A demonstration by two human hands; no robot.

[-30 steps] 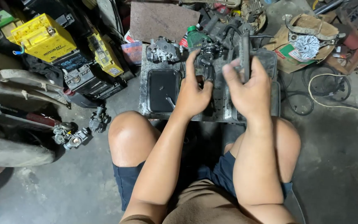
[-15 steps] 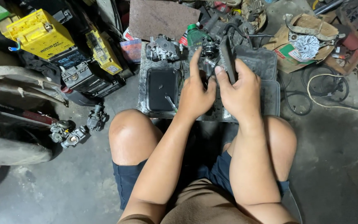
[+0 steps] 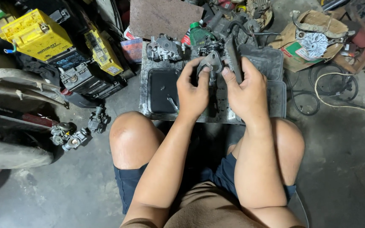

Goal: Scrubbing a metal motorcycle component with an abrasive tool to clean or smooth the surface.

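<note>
I am squatting on a concrete floor over a dirty metal tray [image 3: 148,107]. My left hand [image 3: 192,90] and my right hand [image 3: 246,89] both grip a small grey metal engine part, a carburetor body [image 3: 211,62], held above the tray between them. A dark strip-like piece [image 3: 233,54] stands up along my right fingers. A second carburetor [image 3: 162,47] sits at the tray's far left corner. A black rectangular pan [image 3: 162,88] lies in the tray left of my left hand.
Yellow and black batteries [image 3: 36,36] are stacked at the upper left. Loose carburetor parts [image 3: 74,134] lie on the floor by my left knee. A green bottle [image 3: 196,33], cardboard with a finned metal part [image 3: 313,41] and coiled cables [image 3: 339,90] are at the back and right.
Both hands have drawn slightly nearer to me with the part. The right hand's grip on the dark strip has turned, and the part now faces up between my fingers.
</note>
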